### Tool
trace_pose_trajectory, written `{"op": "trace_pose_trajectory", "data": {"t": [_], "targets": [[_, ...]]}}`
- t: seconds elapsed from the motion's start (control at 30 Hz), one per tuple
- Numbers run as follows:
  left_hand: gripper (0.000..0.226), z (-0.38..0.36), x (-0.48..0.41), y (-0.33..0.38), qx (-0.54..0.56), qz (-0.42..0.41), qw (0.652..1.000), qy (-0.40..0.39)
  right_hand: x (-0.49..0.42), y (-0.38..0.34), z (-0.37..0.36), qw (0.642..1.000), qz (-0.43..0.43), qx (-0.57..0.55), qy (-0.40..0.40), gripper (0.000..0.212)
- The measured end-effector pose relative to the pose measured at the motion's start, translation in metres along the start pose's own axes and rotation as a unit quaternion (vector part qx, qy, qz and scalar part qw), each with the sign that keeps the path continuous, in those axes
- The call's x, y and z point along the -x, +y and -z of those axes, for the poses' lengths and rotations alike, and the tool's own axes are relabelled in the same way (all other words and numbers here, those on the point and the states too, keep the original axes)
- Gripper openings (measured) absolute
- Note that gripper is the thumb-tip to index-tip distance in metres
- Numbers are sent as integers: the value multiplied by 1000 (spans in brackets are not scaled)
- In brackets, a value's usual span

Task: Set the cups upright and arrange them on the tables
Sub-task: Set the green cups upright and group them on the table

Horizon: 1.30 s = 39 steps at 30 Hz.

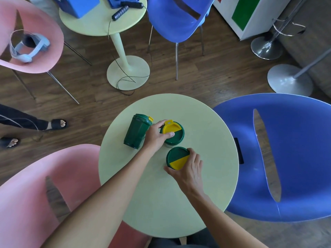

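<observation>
Left hand (155, 138) wraps the far cup (172, 133), right hand (188, 167) wraps the near cup (177, 158), both upright mid-counter (206, 176); third cup (138, 131) stands just left. Seat each flat before releasing, then space them. Smooth green plastic, round yellow-flap lids, likely slippery, so grip the walls.

I cannot read any text, label, brand or number here. The dark green plastic cup with the yellow flap lid (172, 132) under my left hand (156, 138) has a plain lid, and the same kind of green cup (177, 158) in my right hand (188, 169) also carries no writing I can see.
</observation>
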<state>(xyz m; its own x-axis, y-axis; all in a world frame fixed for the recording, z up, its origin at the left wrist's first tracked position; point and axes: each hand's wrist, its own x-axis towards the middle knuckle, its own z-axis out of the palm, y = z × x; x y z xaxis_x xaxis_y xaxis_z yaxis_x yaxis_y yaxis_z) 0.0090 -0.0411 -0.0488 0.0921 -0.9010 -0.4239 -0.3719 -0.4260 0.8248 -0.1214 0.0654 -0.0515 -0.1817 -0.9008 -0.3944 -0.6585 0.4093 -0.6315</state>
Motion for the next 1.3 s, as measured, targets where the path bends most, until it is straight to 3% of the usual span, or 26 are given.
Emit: {"op": "trace_pose_trajectory", "data": {"t": [0.3, 0.37, 0.43, 0.5, 0.57, 0.63, 0.73, 0.87, 1.0, 1.17, 1.3], "targets": [[54, 3, -3, -5, -29, -32, 999, -10, 4, -1, 3, 999, -15, -46, -19, 99], [48, 12, -5, -10, -46, -49, 996, 61, 4, 2, 7, 997, -27, -73, -29, 85], [38, 26, -13, -18, -104, -71, 975, 180, 0, 7, 9, 994, -47, -88, -45, 73], [37, 42, -23, -24, -175, -36, 952, 247, -4, 9, 10, 991, -73, -90, -66, 72], [58, 57, -35, -28, -212, 54, 954, 206, -8, 10, 9, 987, -90, -104, -80, 72], [89, 68, -47, -36, -204, 139, 962, 114, -10, 10, 8, 984, -100, -122, -84, 72], [111, 73, -58, -53, -186, 186, 964, 30, -10, 9, 8, 982, -105, -131, -90, 71], [85, 68, -61, -63, -240, 175, 953, 64, -12, 8, 8, 979, -112, -143, -92, 71], [77, 63, -48, -62, -212, 163, 958, 99, -12, 10, 8, 977, -113, -152, -95, 71], [87, 53, -17, -69, -91, 72, 982, 149, -12, 11, 9, 976, -116, -158, -95, 71], [107, 47, 7, -80, 13, -12, 993, 114, -14, 11, 9, 976, -113, -159, -98, 72]]}}
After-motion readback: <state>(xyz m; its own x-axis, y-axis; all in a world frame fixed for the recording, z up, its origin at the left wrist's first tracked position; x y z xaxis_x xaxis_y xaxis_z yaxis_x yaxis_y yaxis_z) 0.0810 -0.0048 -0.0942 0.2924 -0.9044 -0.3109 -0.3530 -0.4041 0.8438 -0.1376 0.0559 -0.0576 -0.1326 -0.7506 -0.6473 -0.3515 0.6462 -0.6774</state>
